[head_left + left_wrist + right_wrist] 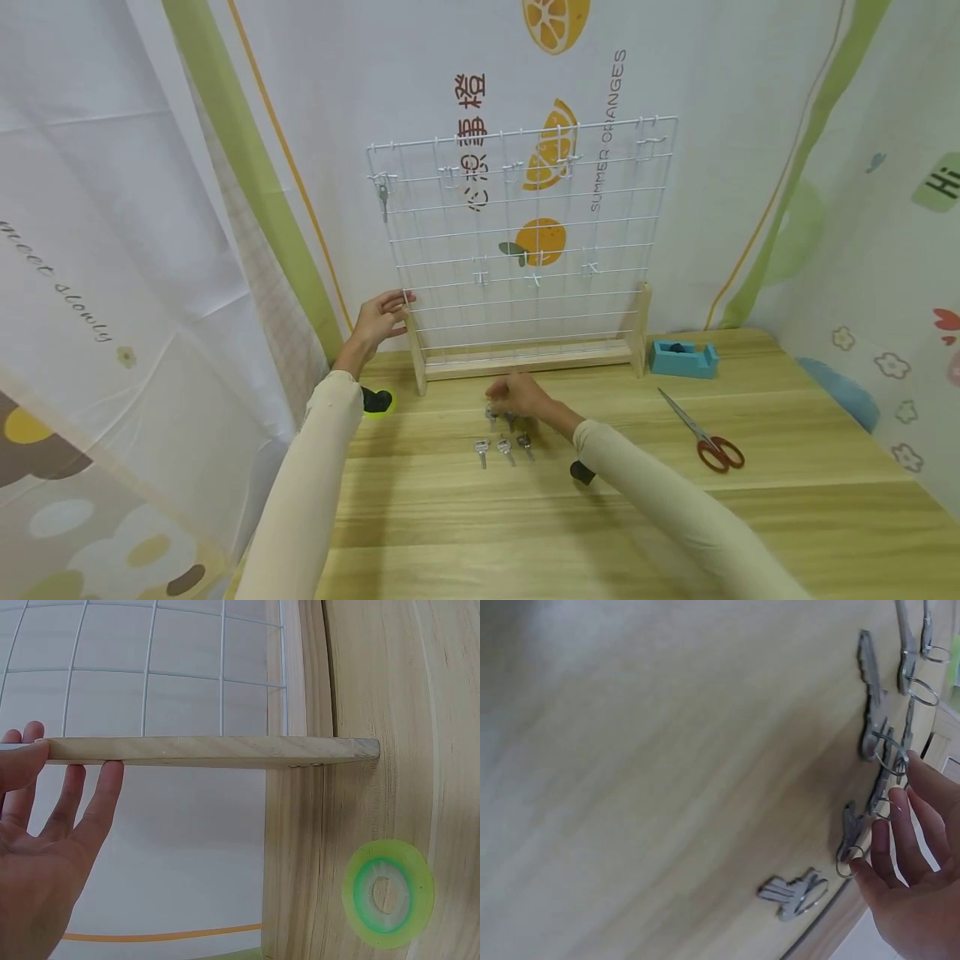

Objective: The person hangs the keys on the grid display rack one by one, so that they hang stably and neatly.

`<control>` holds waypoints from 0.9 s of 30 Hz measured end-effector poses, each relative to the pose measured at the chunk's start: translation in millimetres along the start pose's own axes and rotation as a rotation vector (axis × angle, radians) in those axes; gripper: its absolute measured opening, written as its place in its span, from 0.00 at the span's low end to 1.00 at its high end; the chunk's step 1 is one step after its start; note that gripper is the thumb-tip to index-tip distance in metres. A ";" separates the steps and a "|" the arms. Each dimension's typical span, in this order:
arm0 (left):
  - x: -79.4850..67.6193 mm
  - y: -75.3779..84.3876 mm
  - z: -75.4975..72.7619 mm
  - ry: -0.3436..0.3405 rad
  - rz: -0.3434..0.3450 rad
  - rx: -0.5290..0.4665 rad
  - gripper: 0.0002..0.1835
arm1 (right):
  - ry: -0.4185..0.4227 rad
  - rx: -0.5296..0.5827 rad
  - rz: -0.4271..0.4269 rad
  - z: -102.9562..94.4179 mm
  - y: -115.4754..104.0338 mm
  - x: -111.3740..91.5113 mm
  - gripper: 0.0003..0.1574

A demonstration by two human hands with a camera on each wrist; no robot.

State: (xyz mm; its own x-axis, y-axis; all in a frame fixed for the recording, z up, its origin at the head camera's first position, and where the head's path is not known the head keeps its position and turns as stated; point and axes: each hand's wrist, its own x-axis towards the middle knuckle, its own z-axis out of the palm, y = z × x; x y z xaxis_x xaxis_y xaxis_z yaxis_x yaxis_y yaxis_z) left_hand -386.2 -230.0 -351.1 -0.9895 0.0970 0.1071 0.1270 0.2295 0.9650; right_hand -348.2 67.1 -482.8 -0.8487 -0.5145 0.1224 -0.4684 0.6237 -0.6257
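Note:
My left hand [378, 321] grips the wooden side post [210, 748] of a white wire grid rack [525, 237], thumb on one side and fingers on the other. One key [383, 200] hangs from a hook at the rack's upper left. My right hand [519, 394] is low over small silver keys in front of the rack. Its thumb and index fingertip pinch at the ring of a back-row key [491, 416], partly hidden by the hand. Another key [849, 832] lies close by the lower fingers. Nearer me are front-row keys, including one at the left [482, 452].
White hooks [535, 279] sit in two rows on the grid. A roll of yellow-green tape [388, 894] lies left of the rack's base. To the right are a blue tape dispenser [682, 359] and red-handled scissors [705, 437]. Printed curtains surround the wooden table [450, 533].

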 end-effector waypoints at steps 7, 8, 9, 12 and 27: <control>-1.4 5.3 1.2 -0.009 -0.021 -0.019 0.26 | 0.003 -0.002 -0.047 1.8 5.6 -1.0 0.15; -2.2 7.1 1.2 -0.010 -0.025 -0.025 0.26 | 0.005 0.003 -0.055 1.8 5.6 -1.2 0.15; -3.1 9.0 1.3 -0.013 -0.028 -0.030 0.26 | 0.006 0.004 -0.060 1.9 5.5 -1.4 0.14; -7.7 16.7 1.6 -0.027 -0.037 -0.035 0.26 | 0.009 0.008 -0.064 2.3 5.3 -2.1 0.13; -20.5 26.3 3.9 -0.050 -0.011 -0.001 0.26 | 0.050 -0.001 -0.177 0.5 6.4 -3.2 0.07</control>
State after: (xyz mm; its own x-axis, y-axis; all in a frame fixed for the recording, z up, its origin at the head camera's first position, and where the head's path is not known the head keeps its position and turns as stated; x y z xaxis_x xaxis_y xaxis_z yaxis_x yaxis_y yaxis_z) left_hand -362.3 -222.2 -328.9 -0.9861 0.1430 0.0848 0.1165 0.2301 0.9662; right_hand -348.4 72.5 -487.6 -0.7641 -0.5865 0.2686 -0.6118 0.5267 -0.5902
